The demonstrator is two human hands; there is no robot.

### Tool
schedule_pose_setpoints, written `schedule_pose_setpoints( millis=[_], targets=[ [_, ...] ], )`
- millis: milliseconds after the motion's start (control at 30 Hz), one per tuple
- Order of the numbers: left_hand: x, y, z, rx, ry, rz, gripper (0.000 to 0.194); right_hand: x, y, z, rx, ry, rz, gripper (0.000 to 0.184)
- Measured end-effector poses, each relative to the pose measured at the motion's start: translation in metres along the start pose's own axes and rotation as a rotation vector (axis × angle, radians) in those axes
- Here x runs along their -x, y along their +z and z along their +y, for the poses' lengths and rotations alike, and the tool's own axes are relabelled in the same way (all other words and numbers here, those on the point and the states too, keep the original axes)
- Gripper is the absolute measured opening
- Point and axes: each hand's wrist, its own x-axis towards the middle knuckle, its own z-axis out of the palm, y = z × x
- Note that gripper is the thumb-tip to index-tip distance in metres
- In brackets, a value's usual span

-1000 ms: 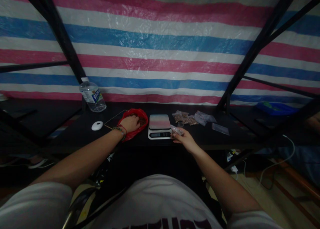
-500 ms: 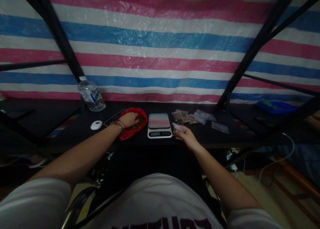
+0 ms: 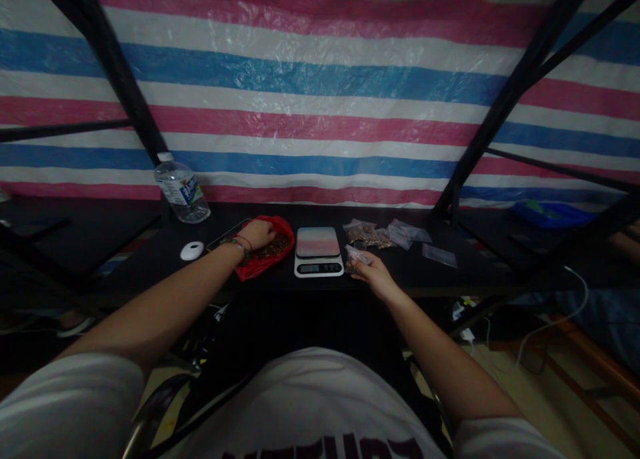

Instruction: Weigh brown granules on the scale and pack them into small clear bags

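Observation:
My left hand (image 3: 259, 233) is inside the mouth of a red plastic bag (image 3: 257, 269), fingers curled down at the small brown pieces (image 3: 274, 247) in it. What the fingers pinch, if anything, is hidden. To the right of the bag stands a white digital kitchen scale (image 3: 319, 252) with a bare platform; its reading is too small to make out. Just right of the scale, my right hand (image 3: 371, 271) is closed on a small clear plastic bag (image 3: 354, 257) with some brown contents. Behind that hand lie several filled clear bags (image 3: 367, 233).
Flat clear bags (image 3: 409, 233) and another single bag (image 3: 440, 255) lie at the right. A large clear bottle (image 3: 184, 191) and a white oval object (image 3: 192, 250) are at the left. Black metal posts (image 3: 470, 132) and a striped sheet (image 3: 310, 125) stand behind the black table (image 3: 320, 213).
My left hand has shifted slightly back and up within the red bag, baring more of the brown pieces. My right hand stays put with its clear bag.

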Motion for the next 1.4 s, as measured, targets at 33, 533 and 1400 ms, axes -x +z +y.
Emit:
schedule_pose_setpoints(
  millis=[33, 533, 1400],
  targets=[
    [0.000, 0.000, 0.000, -0.001, 0.004, -0.004, 0.038, 0.000, 0.000, 0.000, -0.002, 0.000, -0.002, 0.045],
    [-0.017, -0.021, 0.052, 0.072, 0.145, 0.108, 0.040, -0.003, -0.002, 0.004, -0.031, 0.009, 0.001, 0.046],
    [-0.057, 0.027, 0.114, 0.456, 0.327, 0.184, 0.028, -0.003, -0.002, 0.003, -0.051, 0.004, -0.008, 0.049]
  ],
)
